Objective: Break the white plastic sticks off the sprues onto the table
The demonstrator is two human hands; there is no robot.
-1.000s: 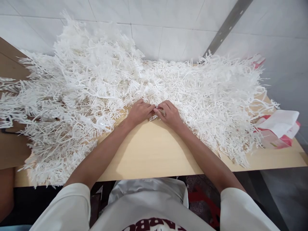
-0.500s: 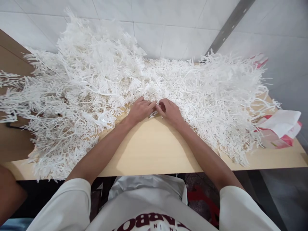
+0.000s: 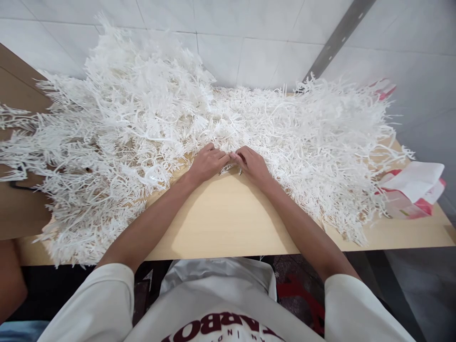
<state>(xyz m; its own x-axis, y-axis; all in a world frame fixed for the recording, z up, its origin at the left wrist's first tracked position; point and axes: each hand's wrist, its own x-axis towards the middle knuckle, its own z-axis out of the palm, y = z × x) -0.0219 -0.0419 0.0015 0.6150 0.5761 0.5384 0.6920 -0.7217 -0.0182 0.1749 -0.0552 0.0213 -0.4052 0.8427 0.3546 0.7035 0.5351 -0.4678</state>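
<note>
My left hand and my right hand meet at the near edge of a heap of white plastic branching sprigs. The fingertips of both are pinched close together, almost touching. A small white sprig shows just beneath them, but whether it is the piece between my fingers is hidden. More sprigs pile up high on the left, spreading over the light wooden table. Bare tabletop lies between my forearms.
A pink and white tissue pack stands on the table at the right. Behind the heap is a tiled wall with a grey metal strip. At the left stands a brown cardboard box; another person's arm shows below it.
My right thumb and fingers have closed in toward the left fingertips. The other person's arm at the lower left has shifted slightly left. The heap looks the same.
</note>
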